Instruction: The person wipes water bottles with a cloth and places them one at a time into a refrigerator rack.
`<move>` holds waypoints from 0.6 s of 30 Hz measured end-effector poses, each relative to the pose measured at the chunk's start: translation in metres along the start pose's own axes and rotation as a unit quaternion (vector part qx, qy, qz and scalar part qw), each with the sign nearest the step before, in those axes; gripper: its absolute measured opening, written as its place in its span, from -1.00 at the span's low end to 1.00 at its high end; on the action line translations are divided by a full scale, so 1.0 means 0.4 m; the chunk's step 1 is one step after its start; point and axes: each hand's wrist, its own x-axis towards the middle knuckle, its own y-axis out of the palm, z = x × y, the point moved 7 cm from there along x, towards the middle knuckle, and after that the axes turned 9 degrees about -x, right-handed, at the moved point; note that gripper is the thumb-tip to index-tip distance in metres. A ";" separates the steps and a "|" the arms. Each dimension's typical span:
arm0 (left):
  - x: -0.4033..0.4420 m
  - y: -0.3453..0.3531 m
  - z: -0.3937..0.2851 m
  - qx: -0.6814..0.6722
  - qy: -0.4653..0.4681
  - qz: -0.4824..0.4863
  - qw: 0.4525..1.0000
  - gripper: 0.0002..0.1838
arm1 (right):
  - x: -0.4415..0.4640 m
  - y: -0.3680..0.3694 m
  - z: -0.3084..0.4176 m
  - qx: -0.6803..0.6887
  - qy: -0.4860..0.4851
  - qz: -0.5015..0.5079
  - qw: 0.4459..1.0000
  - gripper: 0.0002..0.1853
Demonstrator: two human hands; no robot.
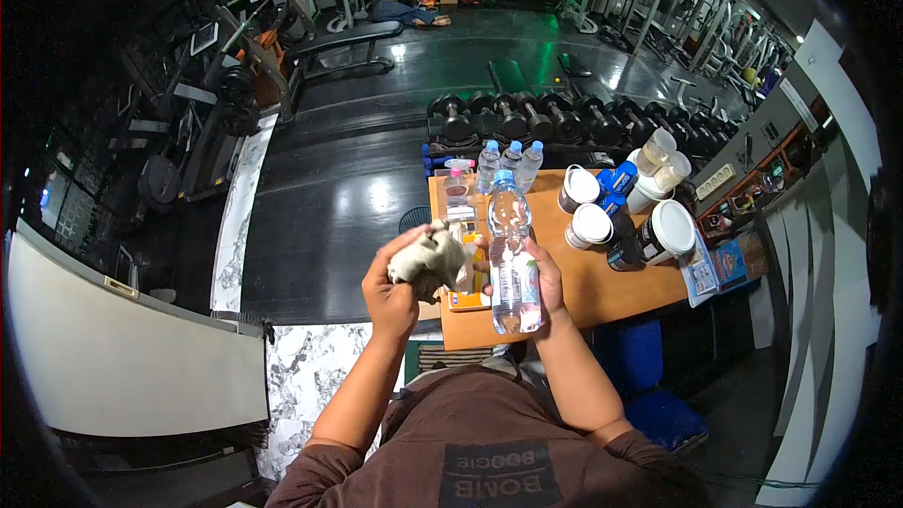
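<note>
My left hand (390,284) is closed round a crumpled, pale grey-green cloth (430,259), held up near the table's left edge. In my right hand (546,277) is a clear water bottle (514,268) with a blue cap, upright, its label facing me. The cloth and the bottle are apart. Behind them on the wooden table (616,306) lies a yellow and white box (467,301), partly hidden by the cloth and my hands. Several blue-capped bottles (511,158) stand at the table's far edge, beside a spray bottle (457,184) with a pink top.
White tubs (670,229) and blue items (616,179) crowd the table's right side. Past the far edge is a rack of dumbbells (555,118). A blue chair (658,414) is at the near right. Far back, a person (406,12) lies on the floor.
</note>
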 end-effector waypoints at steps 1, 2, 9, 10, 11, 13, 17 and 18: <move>0.006 -0.001 0.004 -0.021 -0.012 -0.031 0.999 -0.27 | 0.000 0.010 -0.005 -0.009 0.008 0.019 1.000 -0.44; 0.017 0.003 0.007 -0.019 -0.012 -0.053 0.998 -0.35 | -0.002 0.003 -0.011 -0.013 0.013 0.005 1.000 -0.38; 0.124 0.016 0.056 0.056 -0.033 -0.055 0.996 -0.53 | -0.002 0.042 -0.045 -0.029 0.039 0.026 0.998 -0.29; 0.144 0.031 0.061 0.020 -0.035 -0.037 0.998 -0.50 | -0.002 0.040 -0.054 -0.053 0.046 0.011 0.997 -0.26; 0.162 0.050 0.067 -0.016 -0.038 -0.019 0.999 -0.47 | -0.004 0.036 -0.062 -0.053 0.045 0.012 0.997 -0.26; 0.197 0.091 0.067 -0.048 -0.048 -0.015 0.998 -0.37 | -0.004 0.025 -0.097 -0.043 0.103 0.031 0.993 -0.26; 0.222 0.119 0.142 0.065 -0.061 0.114 0.989 -0.36 | 0.006 0.015 -0.101 -0.107 0.059 0.000 0.993 -0.36; 0.211 0.128 0.138 0.113 -0.056 0.145 0.981 -0.36 | 0.007 0.012 -0.099 -0.107 0.058 0.000 0.993 -0.36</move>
